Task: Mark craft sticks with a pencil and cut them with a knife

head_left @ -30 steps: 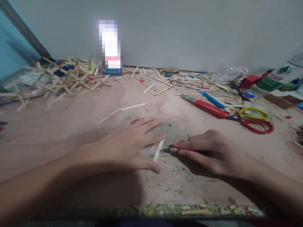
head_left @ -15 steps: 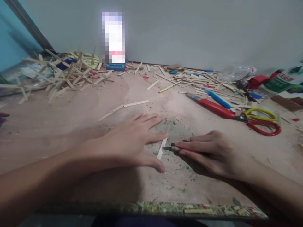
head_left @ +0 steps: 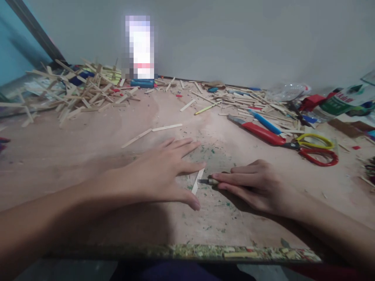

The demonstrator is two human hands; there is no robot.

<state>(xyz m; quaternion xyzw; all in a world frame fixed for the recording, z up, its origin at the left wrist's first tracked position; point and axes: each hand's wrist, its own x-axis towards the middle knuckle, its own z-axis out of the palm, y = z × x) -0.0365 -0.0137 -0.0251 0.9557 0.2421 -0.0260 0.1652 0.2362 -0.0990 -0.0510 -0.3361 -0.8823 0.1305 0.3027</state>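
Pale wood lay under both hands: a single flat stick (head_left: pixel 195 186), slanting on the desk (head_left: pixel 140 230) between the left thumb and index finger. From where I stood, the step in hand looked like cutting or carving into that stick near its middle. The left hand (head_left: pixel 164 171) was spread wide, gripping nothing; its index fingertip seemed to rest on the stick's far end, the thumb by the near end, though I couldn't tell whether the thumb actually touched. The right hand (head_left: pixel 260 183) had its fingers closed firmly round a small knife (head_left: pixel 213 182), the blade's tip at the stick's right edge. To my mind the next stroke called for a steady hold at the far end, light pressure, and the left thumb well out of the blade's path. Green flecks (head_left: pixel 215 150) were scattered around the work.

As for containers, a bottle with a green label (head_left: pixel 336 102) leaned at the right, and a clear plastic one (head_left: pixel 290 91) lay against the wall behind the loose sticks (head_left: pixel 243 102). I couldn't make out anything inside either. Something clear poked from beneath the jumbled pile of sticks (head_left: pixel 88 91) at the left; bag or tray, I couldn't say.
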